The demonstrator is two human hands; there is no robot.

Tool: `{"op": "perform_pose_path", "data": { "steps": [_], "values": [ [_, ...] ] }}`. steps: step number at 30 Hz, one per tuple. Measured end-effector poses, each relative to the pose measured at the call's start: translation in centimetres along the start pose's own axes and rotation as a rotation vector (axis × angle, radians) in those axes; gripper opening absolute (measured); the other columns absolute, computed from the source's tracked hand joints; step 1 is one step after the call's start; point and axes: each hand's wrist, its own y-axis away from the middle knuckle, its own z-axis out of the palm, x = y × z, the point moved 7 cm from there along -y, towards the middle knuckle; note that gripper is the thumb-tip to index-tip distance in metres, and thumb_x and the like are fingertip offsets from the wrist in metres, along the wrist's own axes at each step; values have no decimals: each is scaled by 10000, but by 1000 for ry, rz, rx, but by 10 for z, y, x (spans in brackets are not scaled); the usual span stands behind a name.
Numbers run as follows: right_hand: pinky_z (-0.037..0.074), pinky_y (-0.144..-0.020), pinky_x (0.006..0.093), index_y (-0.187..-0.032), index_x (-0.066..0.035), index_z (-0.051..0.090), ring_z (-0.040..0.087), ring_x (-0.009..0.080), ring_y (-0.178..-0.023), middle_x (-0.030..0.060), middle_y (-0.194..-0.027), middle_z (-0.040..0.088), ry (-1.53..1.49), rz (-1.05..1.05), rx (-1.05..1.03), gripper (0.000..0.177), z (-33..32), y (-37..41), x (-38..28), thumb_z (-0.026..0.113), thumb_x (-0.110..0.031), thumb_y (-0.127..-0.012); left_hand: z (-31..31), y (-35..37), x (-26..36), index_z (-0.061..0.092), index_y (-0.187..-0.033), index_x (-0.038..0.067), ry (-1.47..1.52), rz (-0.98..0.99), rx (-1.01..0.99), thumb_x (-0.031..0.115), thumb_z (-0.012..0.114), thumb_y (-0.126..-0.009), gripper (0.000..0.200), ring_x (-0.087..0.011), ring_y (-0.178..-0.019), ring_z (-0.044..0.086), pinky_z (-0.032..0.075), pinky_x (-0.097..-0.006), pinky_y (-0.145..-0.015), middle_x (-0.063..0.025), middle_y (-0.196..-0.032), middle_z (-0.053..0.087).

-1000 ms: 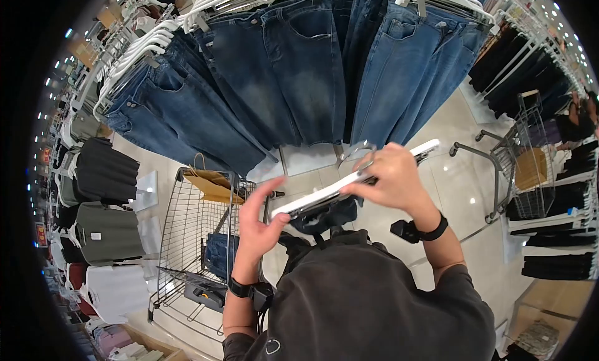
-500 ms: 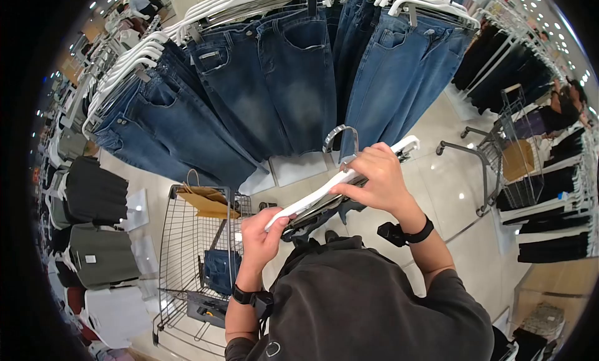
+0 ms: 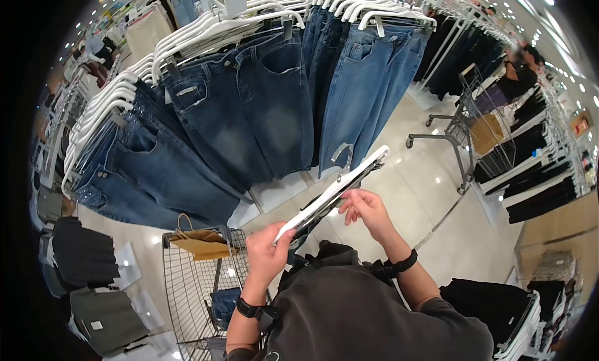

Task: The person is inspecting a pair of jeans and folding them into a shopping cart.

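A white hanger [image 3: 331, 195] with a metal hook slants across in front of my body, its right end higher. My left hand [image 3: 268, 247] is closed around its lower left end, thumb on top. Dark folded jeans [image 3: 304, 237] hang beneath it, mostly hidden by the hanger. My right hand [image 3: 368, 214] is off the hanger bar, its fingers loosely curled and apart, fingertips right at the edge of the hung garment. Ahead, blue jeans [image 3: 246, 111] hang in a row on white hangers.
At my left stands a wire shopping cart [image 3: 178, 286] with a brown paper bag [image 3: 201, 243] and folded denim [image 3: 224, 306]. Another cart [image 3: 458, 130] and a person [image 3: 515, 77] are at the right. Dark clothes [image 3: 480, 305] hang close to my right elbow.
My right hand has let go of the hanger bar and moved down beside the garment. The hanger tilts more steeply, while my left hand keeps its grip. The view has shifted rightward.
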Motion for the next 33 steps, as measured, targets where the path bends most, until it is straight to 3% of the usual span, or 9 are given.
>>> {"op": "perform_pose_path", "data": {
  "steps": [3, 7, 13, 16, 22, 23, 26, 29, 33],
  "values": [
    [381, -510, 200, -984, -14, 635, 558, 92, -498, 37, -698, 619, -112, 80, -21, 379, -5, 1, 9, 446, -342, -1001, 4, -6, 1, 666, -834, 27, -3, 4, -27, 119, 684, -815, 96, -235, -500, 585, 440, -317, -494, -84, -583, 597],
    [376, -466, 208, -942, -38, 605, 548, 91, -489, 54, -710, 632, -119, 210, -123, 325, -11, -8, 21, 434, -307, -1009, 15, -14, 11, 662, -824, 33, -22, 65, -71, 133, 694, -805, 107, -244, -496, 577, 439, -325, -495, -79, -580, 592],
    [429, -512, 227, -1012, -39, 570, 567, 108, -542, 70, -805, 648, -351, 129, -56, 256, -27, -37, 26, 433, -256, -1011, 42, -31, 14, 659, -821, 30, -49, 87, -58, 122, 687, -811, 97, -242, -484, 571, 432, -327, -487, -77, -574, 587],
    [455, -563, 247, -996, -29, 561, 626, 145, -608, 81, -799, 656, -400, 63, -83, 264, -40, -53, 14, 422, -253, -1014, 56, -44, 10, 657, -910, 10, 1, -54, -168, 134, 694, -809, 164, -223, -616, 652, 478, -296, -564, -100, -702, 660],
    [458, -549, 251, -933, -42, 538, 656, 196, -611, 103, -758, 661, -372, -112, -60, 280, -103, -95, -50, 414, -279, -1014, 67, -83, 25, 558, -1171, -37, 340, -32, 6, 359, 660, -861, 513, -258, -1046, 643, 502, -314, -832, -151, -1203, 624],
    [460, -542, 250, -931, -47, 540, 653, 190, -606, 101, -754, 660, -378, -143, -36, 276, -120, -105, -64, 420, -282, -1012, 67, -83, 19, 533, -1204, -42, 325, -73, 31, 426, 610, -887, 570, -277, -1039, 642, 503, -334, -830, -157, -1218, 612],
    [473, -536, 247, -925, -57, 545, 644, 176, -591, 96, -747, 660, -368, -231, 44, 265, -169, -135, -111, 441, -287, -1005, 65, -73, -5, 487, -1231, -42, 376, -232, 152, 251, 545, -955, 407, -270, -1017, 648, 507, -290, -785, -191, -1168, 622],
    [486, -558, 250, -919, -48, 550, 644, 171, -604, 110, -742, 657, -386, -345, 68, 265, -203, -160, -163, 455, -282, -1000, 59, -56, -15, 484, -1226, -14, 290, -332, 211, 217, 459, -997, 327, -238, -930, 675, 494, -248, -728, -179, -1168, 622],
    [498, -610, 268, -907, -25, 564, 633, 158, -626, 119, -747, 655, -315, -482, 47, 265, -241, -200, -216, 481, -263, -990, 45, -31, -22, 489, -1220, -4, 230, -391, 369, 190, 457, -994, 300, -211, -855, 683, 495, -238, -684, -187, -1146, 628]
  ]
}}
